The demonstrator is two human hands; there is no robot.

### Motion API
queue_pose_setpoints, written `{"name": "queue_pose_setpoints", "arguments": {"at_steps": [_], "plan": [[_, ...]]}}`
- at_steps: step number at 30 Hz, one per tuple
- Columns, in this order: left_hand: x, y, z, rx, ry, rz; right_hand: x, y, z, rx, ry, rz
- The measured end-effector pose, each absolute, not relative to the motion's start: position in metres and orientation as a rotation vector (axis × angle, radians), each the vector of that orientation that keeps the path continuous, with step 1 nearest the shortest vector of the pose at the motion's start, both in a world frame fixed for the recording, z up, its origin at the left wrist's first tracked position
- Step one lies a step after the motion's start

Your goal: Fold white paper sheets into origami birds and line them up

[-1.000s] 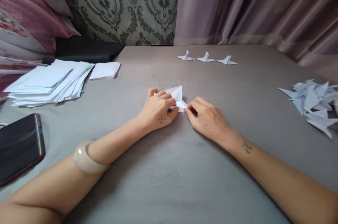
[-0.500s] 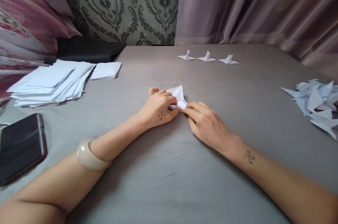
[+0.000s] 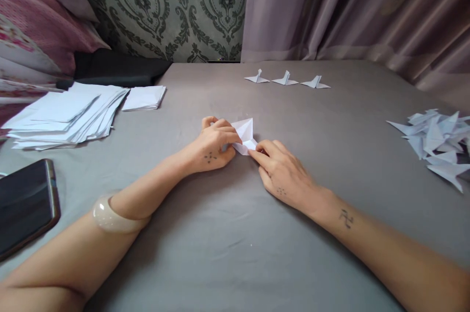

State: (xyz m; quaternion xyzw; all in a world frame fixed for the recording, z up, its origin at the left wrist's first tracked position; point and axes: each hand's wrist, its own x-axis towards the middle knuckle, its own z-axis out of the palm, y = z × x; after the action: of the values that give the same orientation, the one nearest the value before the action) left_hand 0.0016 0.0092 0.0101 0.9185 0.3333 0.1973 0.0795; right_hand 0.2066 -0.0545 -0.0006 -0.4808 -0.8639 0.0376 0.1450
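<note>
A partly folded sheet of white paper lies in the middle of the grey surface, its crease lines and one raised point showing. My left hand is closed on the paper's left side, with the fingers curled and the thumb near the lower edge. On the right, the fingertips of my right hand grip the near right corner. Both hands hide parts of the paper's edges.
Three folded paper birds stand in a row at the back. More folded paper pieces are heaped at right. A large paper stack, a smaller stack and a phone lie at left. Behind hangs a purple curtain.
My left hand has shifted left, its thumb drawing away from the paper's near corner. My right hand stays at the right corner. More of the paper's near edge shows.
</note>
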Motion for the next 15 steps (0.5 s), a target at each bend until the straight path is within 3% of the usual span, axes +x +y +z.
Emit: {"name": "queue_pose_setpoints", "arguments": {"at_steps": [9, 15], "plan": [[0.0022, 0.0068, 0.0081, 2.897, 1.197, 1.018, 0.2069, -0.0541, -0.0010, -1.377, -2.515, 0.070], [0.0040, 0.0015, 0.0005, 2.957, 0.987, 0.862, 0.2060, -0.0539, -0.0001, -1.380, -2.534, 0.059]]}}
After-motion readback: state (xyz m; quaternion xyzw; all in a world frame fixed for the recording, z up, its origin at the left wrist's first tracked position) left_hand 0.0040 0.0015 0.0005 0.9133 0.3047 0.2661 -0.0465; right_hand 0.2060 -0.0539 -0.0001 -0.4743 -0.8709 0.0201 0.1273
